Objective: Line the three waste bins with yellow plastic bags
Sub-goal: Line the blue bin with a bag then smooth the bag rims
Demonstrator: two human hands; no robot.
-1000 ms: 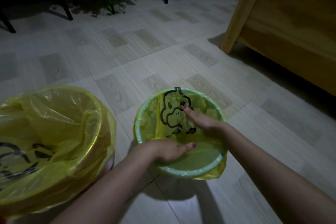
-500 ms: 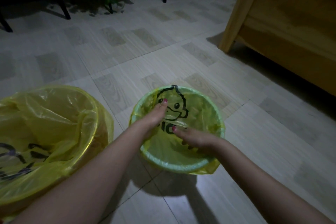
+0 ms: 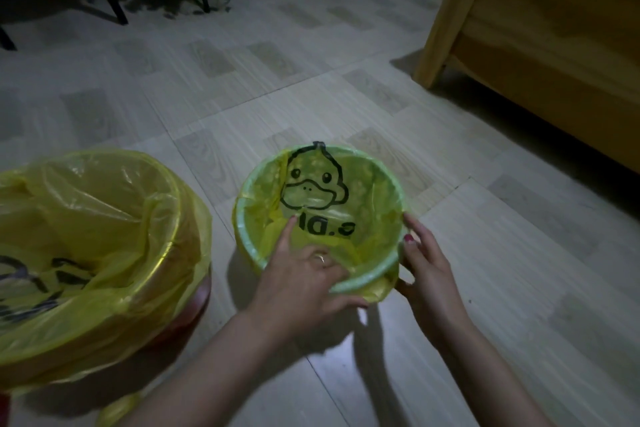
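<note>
Both of your hands have shifted to the near rim: your left hand point(image 3: 304, 274) lies over it, index finger straight on the crinkled yellow bag point(image 3: 367, 236); your right hand point(image 3: 427, 274) clasps the round green bin point(image 3: 363, 282) outside. Bare floor point(image 3: 485, 270) lies to the right.

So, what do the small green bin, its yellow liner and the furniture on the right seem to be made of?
Small green bin: probably moulded plastic, with a smooth, rounded, pale rim.
Yellow bag with the duck print: thin plastic film, translucent, creased and glossy, the green showing through.
Furniture: looks like light wood with a faint sheen; the grain is hard to confirm in this dim light.
</note>
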